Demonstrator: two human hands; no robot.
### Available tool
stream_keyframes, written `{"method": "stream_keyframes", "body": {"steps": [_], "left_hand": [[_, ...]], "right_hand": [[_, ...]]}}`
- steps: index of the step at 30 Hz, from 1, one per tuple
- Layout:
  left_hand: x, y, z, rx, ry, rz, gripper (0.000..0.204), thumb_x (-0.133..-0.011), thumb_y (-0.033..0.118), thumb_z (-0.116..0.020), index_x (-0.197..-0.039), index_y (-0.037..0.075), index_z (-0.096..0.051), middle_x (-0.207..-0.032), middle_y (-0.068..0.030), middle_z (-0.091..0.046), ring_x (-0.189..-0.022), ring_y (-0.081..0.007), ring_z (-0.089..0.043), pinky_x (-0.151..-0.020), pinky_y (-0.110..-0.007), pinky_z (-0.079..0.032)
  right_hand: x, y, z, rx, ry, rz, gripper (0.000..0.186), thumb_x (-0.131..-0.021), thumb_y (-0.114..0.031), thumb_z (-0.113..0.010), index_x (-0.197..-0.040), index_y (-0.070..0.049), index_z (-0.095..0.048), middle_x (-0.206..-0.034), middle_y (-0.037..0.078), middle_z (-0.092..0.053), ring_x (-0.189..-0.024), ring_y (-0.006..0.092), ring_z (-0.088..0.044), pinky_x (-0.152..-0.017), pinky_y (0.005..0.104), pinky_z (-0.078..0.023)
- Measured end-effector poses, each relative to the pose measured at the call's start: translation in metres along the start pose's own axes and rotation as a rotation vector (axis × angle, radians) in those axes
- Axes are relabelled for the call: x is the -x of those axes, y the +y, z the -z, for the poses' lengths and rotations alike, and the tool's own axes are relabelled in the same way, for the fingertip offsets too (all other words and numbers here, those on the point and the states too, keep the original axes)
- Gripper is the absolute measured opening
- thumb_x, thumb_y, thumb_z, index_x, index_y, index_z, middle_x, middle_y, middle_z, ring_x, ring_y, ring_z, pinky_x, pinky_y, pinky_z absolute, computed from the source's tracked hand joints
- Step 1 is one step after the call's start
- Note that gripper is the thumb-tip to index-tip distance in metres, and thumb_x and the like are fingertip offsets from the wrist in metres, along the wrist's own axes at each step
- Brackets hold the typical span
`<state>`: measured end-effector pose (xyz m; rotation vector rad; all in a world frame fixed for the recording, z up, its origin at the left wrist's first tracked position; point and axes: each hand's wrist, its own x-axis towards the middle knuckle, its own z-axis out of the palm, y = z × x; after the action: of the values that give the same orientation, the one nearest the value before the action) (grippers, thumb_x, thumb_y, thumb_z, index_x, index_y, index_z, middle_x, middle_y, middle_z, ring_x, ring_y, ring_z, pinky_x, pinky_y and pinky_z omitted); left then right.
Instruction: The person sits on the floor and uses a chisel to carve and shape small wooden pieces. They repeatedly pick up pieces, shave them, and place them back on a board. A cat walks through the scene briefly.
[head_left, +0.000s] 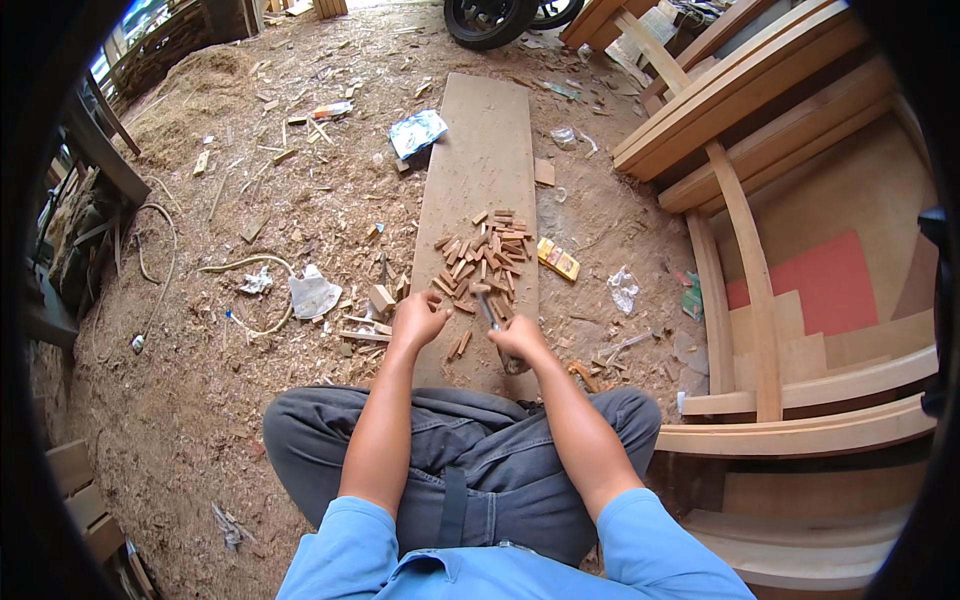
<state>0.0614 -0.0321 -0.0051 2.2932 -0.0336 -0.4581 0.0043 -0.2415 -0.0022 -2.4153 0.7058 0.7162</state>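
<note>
A plank (480, 140) lies lengthwise on the ground before my crossed legs, with a loose pile of small brown wood blocks (488, 250) on it. In my right hand (520, 340) is a hand tool (490, 310) with a grey metal shaft and a brown end below the fist. The tool's far tip meets the near side of the pile; its exact kind is unclear. My left hand (422, 320) is closed, fingers curled in, over the plank's left edge. Whatever it may hold is hidden or too small to name. A few blocks (459, 345) lie between my hands.
Larger wood offcuts (381, 298) sit left of the plank. A yellow pack (558, 259) lies to its right, a blue-white packet (417, 133) at its upper left. Wooden frames (765, 290) stand along the right. Shavings cover the ground; a wheel (488, 20) is at the back.
</note>
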Motion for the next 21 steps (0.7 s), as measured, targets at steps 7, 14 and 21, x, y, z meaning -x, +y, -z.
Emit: {"method": "stream_keyframes", "body": {"steps": [7,14,21], "left_hand": [[0.009,-0.005,-0.026,-0.174,-0.010,-0.188,0.042,-0.072,0.022,-0.083,-0.110,0.008,-0.072,-0.098,-0.0165,-0.072,-0.095,-0.0320,-0.069,-0.084,-0.041,-0.054],[0.013,-0.005,-0.049,-0.458,0.125,-0.414,0.051,-0.078,0.012,-0.071,-0.129,0.015,-0.061,-0.133,-0.0132,-0.052,-0.129,-0.0319,-0.043,-0.106,-0.047,-0.038],[0.005,-0.004,-0.064,-0.543,0.060,-0.445,0.034,-0.082,0.010,-0.066,-0.116,0.012,-0.064,-0.132,-0.0117,-0.051,-0.126,-0.0314,-0.044,-0.103,-0.051,-0.037]], "right_hand": [[0.004,-0.019,0.021,-1.262,-0.061,0.186,0.011,-0.091,-0.008,-0.051,-0.094,0.001,-0.045,-0.076,0.013,-0.062,-0.060,0.0254,-0.067,-0.053,0.0374,-0.056],[0.016,-0.027,0.029,-1.220,-0.004,0.123,0.011,-0.090,-0.009,-0.054,-0.092,0.000,-0.049,-0.069,0.010,-0.058,-0.051,0.0208,-0.059,-0.047,0.0350,-0.051],[0.010,-0.025,0.023,-1.128,0.028,0.150,0.013,-0.093,-0.012,-0.058,-0.094,-0.002,-0.049,-0.067,0.008,-0.057,-0.049,0.0185,-0.058,-0.047,0.0328,-0.050]]}}
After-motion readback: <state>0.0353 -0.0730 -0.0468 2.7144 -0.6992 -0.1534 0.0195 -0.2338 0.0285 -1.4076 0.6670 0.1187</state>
